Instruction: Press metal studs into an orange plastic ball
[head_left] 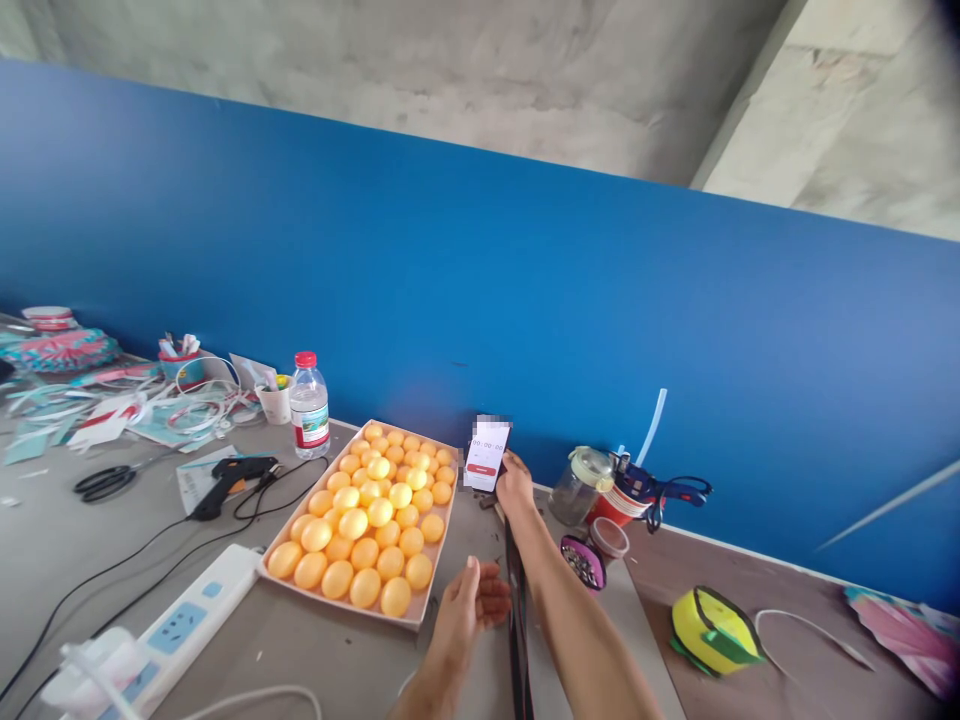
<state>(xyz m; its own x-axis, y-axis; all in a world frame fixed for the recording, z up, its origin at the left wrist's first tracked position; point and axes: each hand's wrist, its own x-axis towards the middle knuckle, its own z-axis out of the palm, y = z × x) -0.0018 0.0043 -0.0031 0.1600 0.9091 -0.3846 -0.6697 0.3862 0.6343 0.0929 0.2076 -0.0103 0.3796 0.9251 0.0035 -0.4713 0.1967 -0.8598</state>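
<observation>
My right hand (516, 486) reaches to the foot of the blue panel and grips the right edge of a phone (487, 450). The phone is upright, tilted back, and its lit screen shows a timer at zero with a red button. My left hand (466, 606) hovers low over the table, thumb up and fingers loosely extended, with nothing in it. Just left of it lies a shallow box (417, 626) full of orange balls (364, 552). A dark strap (517, 610) hangs between my forearms.
Left are a water bottle (310, 410), hot glue gun (229, 484), scissors (105, 483) and power strip (184, 625) with cables. Right are a glass jar (576, 495), a purple dish (583, 563) of small metal parts and a yellow-green container (712, 630). A blue panel (420, 260) backs the table.
</observation>
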